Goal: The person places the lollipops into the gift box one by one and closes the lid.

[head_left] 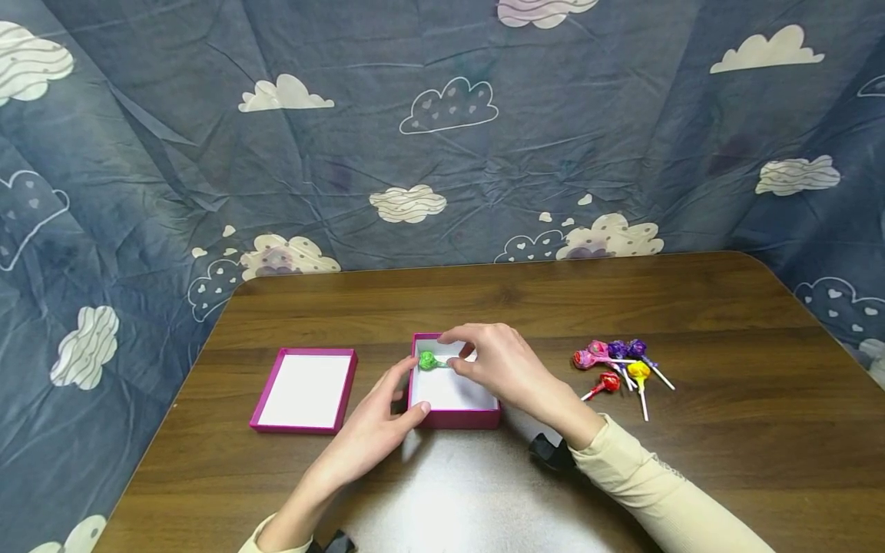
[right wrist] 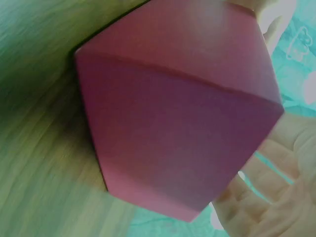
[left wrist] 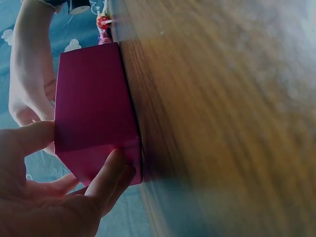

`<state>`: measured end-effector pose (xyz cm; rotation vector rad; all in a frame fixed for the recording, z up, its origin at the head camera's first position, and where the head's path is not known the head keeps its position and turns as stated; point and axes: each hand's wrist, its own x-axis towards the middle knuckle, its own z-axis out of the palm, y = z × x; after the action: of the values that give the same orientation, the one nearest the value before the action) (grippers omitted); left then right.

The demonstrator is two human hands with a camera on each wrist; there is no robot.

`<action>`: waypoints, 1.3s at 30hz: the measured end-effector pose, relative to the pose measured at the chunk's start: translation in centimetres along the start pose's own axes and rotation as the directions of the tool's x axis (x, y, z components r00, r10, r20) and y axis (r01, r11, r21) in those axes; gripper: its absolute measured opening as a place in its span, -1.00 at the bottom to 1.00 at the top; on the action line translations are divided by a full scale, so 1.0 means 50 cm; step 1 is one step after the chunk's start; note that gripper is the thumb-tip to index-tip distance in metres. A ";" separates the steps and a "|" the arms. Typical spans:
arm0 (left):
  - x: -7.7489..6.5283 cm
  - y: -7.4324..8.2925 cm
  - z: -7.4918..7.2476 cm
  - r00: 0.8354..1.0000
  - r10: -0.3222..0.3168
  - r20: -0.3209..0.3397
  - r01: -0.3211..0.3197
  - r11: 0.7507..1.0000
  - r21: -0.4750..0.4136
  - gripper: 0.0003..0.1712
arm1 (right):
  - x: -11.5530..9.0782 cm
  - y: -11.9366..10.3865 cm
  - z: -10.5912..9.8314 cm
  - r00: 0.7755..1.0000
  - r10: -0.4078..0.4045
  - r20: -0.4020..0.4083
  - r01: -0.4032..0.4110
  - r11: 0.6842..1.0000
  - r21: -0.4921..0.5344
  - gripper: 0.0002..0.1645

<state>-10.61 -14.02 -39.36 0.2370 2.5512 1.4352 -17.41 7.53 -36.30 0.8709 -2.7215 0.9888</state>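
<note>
A magenta box with a white inside stands on the table. A green-wrapped lollipop is at its left back part, inside the rim. My right hand arches over the box. Its thumb lies over the lollipop's stick, and the index finger reaches towards the back rim; the stick's end is hidden by the hand. My left hand holds the box at its left front corner. In the left wrist view, the left fingers press against the box's side, with one digit at the rim.
To the left lies a magenta lid, white inside facing up. Several lollipops lie in a loose group at the right, among them a yellow lollipop and a red lollipop. A cloud-patterned curtain hangs behind the wooden table.
</note>
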 end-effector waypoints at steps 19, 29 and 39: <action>-0.001 -0.001 0.000 1.000 0.018 -0.006 -0.018 0.999 0.027 -0.22 | -0.087 0.031 -0.093 1.000 -0.008 -0.027 0.008 1.000 0.020 -0.69; 0.001 0.000 0.000 1.000 0.011 -0.005 -0.011 0.999 0.030 -0.23 | -0.130 0.066 -0.139 0.996 0.067 -0.062 -0.068 0.998 -0.010 -0.71; 0.001 -0.002 0.000 1.000 0.020 -0.010 -0.019 0.999 0.044 -0.23 | -0.177 0.118 -0.155 0.986 0.094 -0.137 -0.108 0.989 -0.098 -0.69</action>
<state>-10.64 -14.06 -39.43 0.2628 2.5978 1.3921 -13.97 20.24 -36.13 0.6320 -2.6986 0.8777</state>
